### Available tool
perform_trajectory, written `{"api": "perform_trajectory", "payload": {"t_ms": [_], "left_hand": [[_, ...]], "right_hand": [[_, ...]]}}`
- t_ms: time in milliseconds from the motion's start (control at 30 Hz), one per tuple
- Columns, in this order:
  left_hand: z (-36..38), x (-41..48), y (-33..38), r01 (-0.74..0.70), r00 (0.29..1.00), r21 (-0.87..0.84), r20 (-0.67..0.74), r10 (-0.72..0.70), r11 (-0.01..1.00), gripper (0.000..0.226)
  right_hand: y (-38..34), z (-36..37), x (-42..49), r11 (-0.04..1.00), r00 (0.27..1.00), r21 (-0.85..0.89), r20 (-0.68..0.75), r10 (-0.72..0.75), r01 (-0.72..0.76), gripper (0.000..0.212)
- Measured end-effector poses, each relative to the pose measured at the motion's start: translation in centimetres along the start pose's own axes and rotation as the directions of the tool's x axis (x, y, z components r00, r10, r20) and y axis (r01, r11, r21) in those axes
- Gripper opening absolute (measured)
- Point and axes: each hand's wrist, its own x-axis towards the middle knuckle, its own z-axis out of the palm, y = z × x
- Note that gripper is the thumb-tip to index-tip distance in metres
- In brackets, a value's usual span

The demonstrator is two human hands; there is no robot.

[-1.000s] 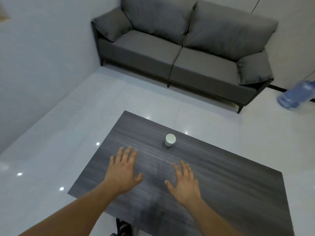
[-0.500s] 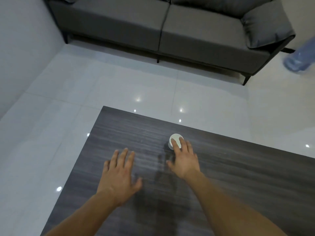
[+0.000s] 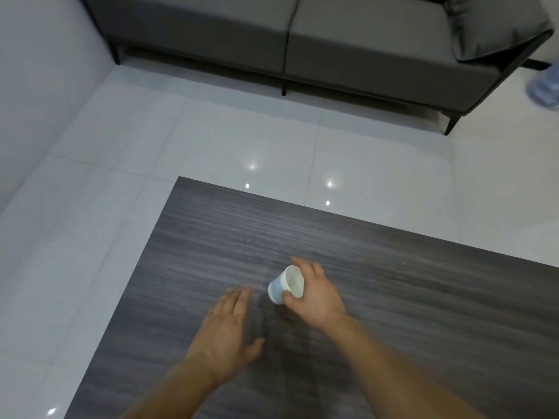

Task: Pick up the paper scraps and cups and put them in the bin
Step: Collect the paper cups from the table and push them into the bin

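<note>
White paper with a pale blue side, the cup (image 3: 286, 285) sits tilted in the right hand (image 3: 317, 293), its open mouth turned up toward the person and its base pointing down and to the left. The fingers (image 3: 302, 263) curl round the far rim while the thumb presses the near side, so the cup is pinched between them. Whether its base touches the worktop (image 3: 423, 313) I cannot tell. It is over the middle of the dark, grey-grained wood, well in from every edge that shows.

The left hand (image 3: 225, 334) is palm down just left of the cup and apart from it. Its fingers lie straight and close together, with the thumb stuck out toward the right arm, and it holds nothing. The fingertips are blurred, and I cannot say whether the palm rests on the wood or hangs just above it.

Beyond the worktop the glossy white floor (image 3: 211, 140) throws back small spots of light. A grey sofa (image 3: 332, 40) stands on thin dark legs along the far side, a cushion (image 3: 496, 25) slumped on its right end. At the right edge of the view there is a blue, blurred shape (image 3: 544, 89) — too smeared to name. A pale wall (image 3: 36, 86) runs down the left.
</note>
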Motion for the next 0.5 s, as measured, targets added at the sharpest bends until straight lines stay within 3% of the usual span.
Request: {"api": "perform_trajectory", "payload": {"t_ms": [167, 333, 400, 500], "left_hand": [[-5.2, -2.0, 4.3, -0.095, 0.994, -0.235, -0.065, 0.082, 0.967, 0.092], [-8.6, -6.5, 7.2, -0.245, 0.968, -0.319, -0.125, 0.216, 0.915, 0.065], [-9.2, -8.6, 8.1, -0.283, 0.958, -0.307, -0.128, 0.255, 0.909, 0.069], [-9.6, -11.6, 9.1, -0.31, 0.951, -0.23, -0.084, 0.298, 0.923, 0.09]], "right_hand": [[-3.7, -2.3, -7.7, 0.972, 0.986, 0.166, -0.044, -0.163, 0.168, 0.085], [-6.2, -5.6, -15.1, 0.941, 0.984, 0.296, -0.11, -0.137, 0.164, 0.088], [-6.4, -6.3, -18.3, 0.932, 0.985, 0.331, -0.137, -0.108, 0.149, 0.084], [-5.4, -6.3, -23.6, 0.948, 0.958, 0.306, -0.286, 0.001, 0.091, 0.068]]}}
